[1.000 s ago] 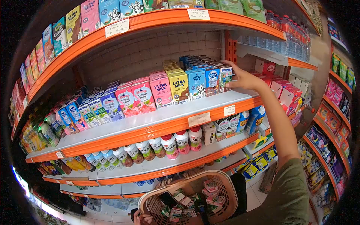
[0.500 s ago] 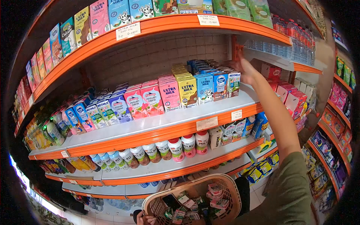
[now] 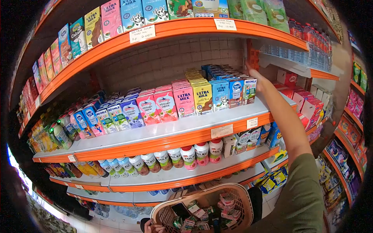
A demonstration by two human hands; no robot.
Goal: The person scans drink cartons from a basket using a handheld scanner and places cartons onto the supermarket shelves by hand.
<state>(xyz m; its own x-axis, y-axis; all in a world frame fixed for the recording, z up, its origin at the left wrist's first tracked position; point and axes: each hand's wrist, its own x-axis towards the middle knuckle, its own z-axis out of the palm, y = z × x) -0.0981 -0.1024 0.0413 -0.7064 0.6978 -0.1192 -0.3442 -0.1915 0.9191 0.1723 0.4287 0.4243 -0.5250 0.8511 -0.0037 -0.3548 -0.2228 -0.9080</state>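
Observation:
My right hand reaches deep onto the milk shelf, against the right side of the last row of Indomilk cartons. Its visible fingers are stretched toward the back, partly hidden behind the cartons. Left of that row stand blue-and-brown cartons, light blue Ultra Milk and yellow Ultra Milk. Low in view, my left hand is closed round the rim of a tan shopping basket. Inside the basket lie several small cartons and a dark phone-like object.
Orange-edged shelves curve across the view. Milku bottles line the shelf below, and larger cartons stand above. An orange upright post rises beside my right hand. Packed shelves flank the right side.
My right hand has slid farther back along the Indomilk row, its fingers lower and closer to the cartons. The view has shifted slightly; my left hand stays on the basket rim.

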